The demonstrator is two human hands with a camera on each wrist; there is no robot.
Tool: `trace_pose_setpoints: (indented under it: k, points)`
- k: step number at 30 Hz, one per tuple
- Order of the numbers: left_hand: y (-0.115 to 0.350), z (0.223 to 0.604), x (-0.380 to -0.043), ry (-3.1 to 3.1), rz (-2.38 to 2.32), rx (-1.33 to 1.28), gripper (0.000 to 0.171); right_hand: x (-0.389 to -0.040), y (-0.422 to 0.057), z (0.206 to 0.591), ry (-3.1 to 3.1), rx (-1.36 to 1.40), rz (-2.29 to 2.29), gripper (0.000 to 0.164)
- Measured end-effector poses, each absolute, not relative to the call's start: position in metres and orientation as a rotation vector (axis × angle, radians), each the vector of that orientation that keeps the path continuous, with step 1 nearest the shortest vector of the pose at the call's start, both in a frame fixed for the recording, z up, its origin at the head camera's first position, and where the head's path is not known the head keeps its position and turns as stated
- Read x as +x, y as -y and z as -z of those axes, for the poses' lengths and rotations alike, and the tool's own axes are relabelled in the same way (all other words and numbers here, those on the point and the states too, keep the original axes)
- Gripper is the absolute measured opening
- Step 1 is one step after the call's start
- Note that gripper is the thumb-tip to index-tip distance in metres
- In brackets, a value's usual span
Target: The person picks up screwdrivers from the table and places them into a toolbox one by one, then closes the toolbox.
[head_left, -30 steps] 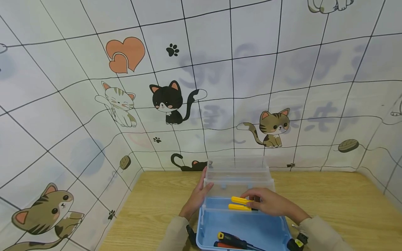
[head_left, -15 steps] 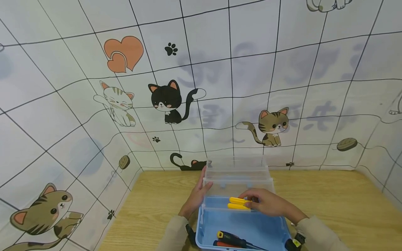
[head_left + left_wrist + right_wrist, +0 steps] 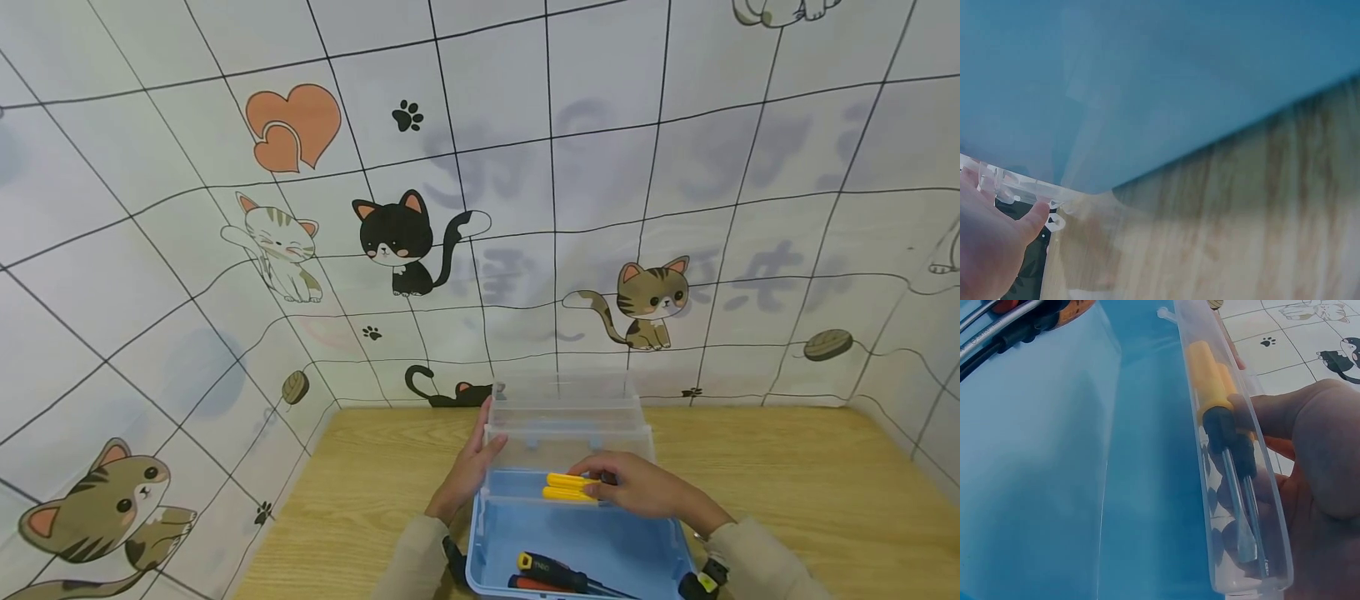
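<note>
Your right hand (image 3: 637, 485) pinches the yellow-handled screwdrivers (image 3: 1209, 378) between thumb and fingers, in the clear tray (image 3: 1254, 586), left hand (image 3: 467, 468) clamps the clear lid (image 3: 573, 454); probably light, rigid, slick, best held by handles.

Head view: yellow screwdrivers (image 3: 567, 493) partly hidden behind right hand (image 3: 643, 485); blue box (image 3: 506, 533) cut off at bottom edge.

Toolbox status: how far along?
Done, it seems: black screwdriver and red tool lying in the blue box. In hand: right hand holding two yellow screwdrivers in the clear tray, left hand holding the open lid. Remaining, probably: releasing those, shutting the lid.
</note>
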State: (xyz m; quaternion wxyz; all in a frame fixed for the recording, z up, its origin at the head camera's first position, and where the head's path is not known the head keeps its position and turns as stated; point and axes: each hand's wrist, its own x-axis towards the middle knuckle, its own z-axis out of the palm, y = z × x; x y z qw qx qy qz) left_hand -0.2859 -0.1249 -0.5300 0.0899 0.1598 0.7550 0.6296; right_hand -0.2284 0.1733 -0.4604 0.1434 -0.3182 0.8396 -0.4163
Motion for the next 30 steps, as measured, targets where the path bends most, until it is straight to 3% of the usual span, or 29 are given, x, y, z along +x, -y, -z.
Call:
trace_pose_setpoints:
  k: [30]
  points:
    - [0.1255, 0.5296, -0.2853, -2.268, -1.87, 0.467, 0.067, -0.2265, -0.1736, 0.4603, -2.467, -0.977, 1.185, 0.029]
